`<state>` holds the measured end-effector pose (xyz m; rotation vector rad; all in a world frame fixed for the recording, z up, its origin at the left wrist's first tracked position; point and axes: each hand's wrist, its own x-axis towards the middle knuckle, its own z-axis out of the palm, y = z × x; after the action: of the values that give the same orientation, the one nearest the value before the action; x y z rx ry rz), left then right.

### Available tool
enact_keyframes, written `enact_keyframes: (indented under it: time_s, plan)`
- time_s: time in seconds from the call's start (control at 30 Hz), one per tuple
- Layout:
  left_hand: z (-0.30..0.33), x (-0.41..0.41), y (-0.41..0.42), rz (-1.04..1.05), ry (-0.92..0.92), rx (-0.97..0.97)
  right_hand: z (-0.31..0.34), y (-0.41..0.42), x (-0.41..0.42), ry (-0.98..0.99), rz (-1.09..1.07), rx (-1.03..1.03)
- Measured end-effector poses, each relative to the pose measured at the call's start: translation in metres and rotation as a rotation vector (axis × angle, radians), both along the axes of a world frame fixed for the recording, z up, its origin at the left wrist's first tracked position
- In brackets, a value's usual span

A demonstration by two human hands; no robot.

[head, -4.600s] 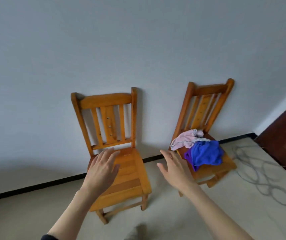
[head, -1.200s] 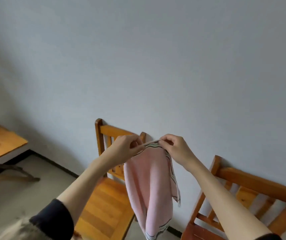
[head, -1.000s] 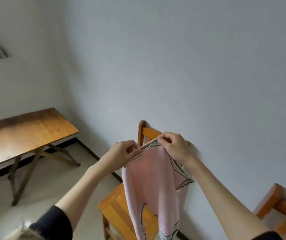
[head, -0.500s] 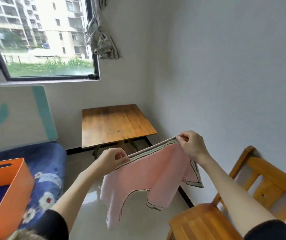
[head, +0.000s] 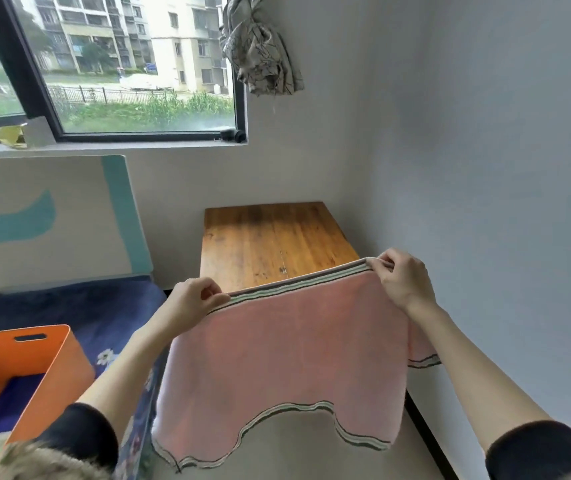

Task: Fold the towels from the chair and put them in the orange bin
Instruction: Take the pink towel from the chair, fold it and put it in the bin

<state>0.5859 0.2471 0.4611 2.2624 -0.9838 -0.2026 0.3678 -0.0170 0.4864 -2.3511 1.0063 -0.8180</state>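
Towel: your left hand (head: 192, 301) and right hand (head: 402, 279) each pinch a top corner of the pink towel (head: 284, 358), spread above the counter (head: 273, 237).
Progress: no fold made yet.
Left: fold it, then drop it in the orange bin (head: 52, 368).

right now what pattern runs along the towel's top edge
Dark and pale stripes on the pink towel, head view.

Orange bin (head: 52, 362) sits on blue floral bed (head: 104, 306); wooden table (head: 273, 237) beside.
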Motion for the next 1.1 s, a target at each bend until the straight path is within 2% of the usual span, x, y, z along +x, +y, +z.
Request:
enact_keyframes:
  time_s: [0.13,0.33,0.47,0.6,0.77,1.1]
  plan:
    - [-0.002,0.05,-0.043,0.032,0.009,0.064,-0.013,-0.061,0.047,0.049,0.066,0.192]
    - [-0.016,0.114,-0.098,0.029,-0.036,0.121,-0.038,-0.132,0.111,0.137,0.071,0.146]
    - [-0.031,0.152,-0.132,0.11,-0.051,0.111,-0.05,-0.171,0.15,0.089,0.053,0.206]
    - [-0.054,0.202,-0.167,0.088,-0.023,0.156,-0.068,-0.21,0.194,0.082,0.014,0.261]
    - [-0.081,0.275,-0.217,0.132,-0.073,0.234,-0.097,-0.267,0.267,0.173,-0.028,0.195]
    - [-0.138,0.414,-0.326,0.081,0.126,0.298,-0.143,-0.373,0.402,0.4,-0.032,0.198]
